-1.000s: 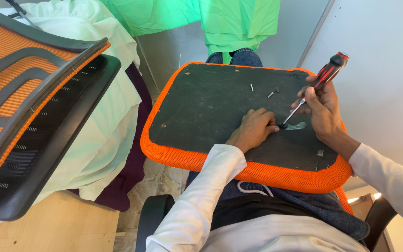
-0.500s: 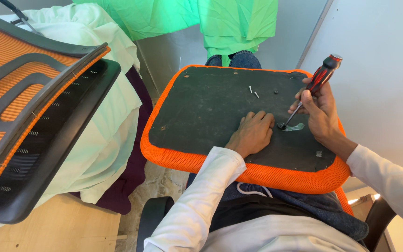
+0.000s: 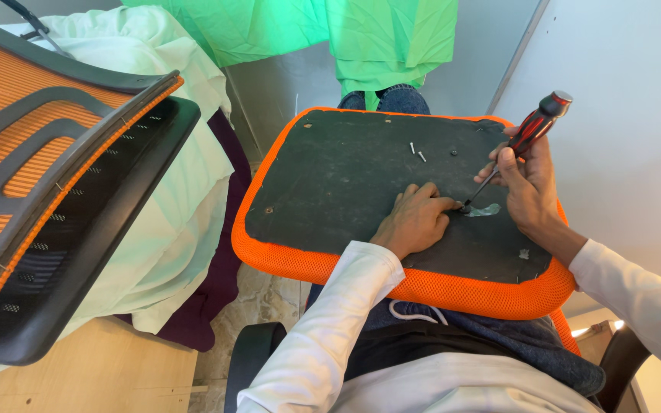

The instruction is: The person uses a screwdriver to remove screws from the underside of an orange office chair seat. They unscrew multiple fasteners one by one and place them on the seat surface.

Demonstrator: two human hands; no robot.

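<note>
An upturned orange chair seat [image 3: 323, 264] with a black underside rests on my lap. My right hand [image 3: 528, 187] grips a red-and-black screwdriver [image 3: 525, 138], its tip set on a spot of the black board next to a shiny patch [image 3: 485, 209]. My left hand [image 3: 415, 218] lies on the board, fingertips pinched right beside the screwdriver tip. Two loose screws [image 3: 417, 151] and a small black washer [image 3: 453, 152] lie further up the board.
An orange-and-black mesh chair back [image 3: 63, 176] leans at the left over a pale green sheet [image 3: 170, 222]. Green cloth [image 3: 376, 34] hangs at the far side. A grey wall [image 3: 621, 115] stands close on the right. A black armrest [image 3: 250, 352] is below.
My left fingertips have closed in toward the screwdriver tip. The screwdriver handle has tilted slightly. One loose screw had shifted beside the other a moment earlier.
</note>
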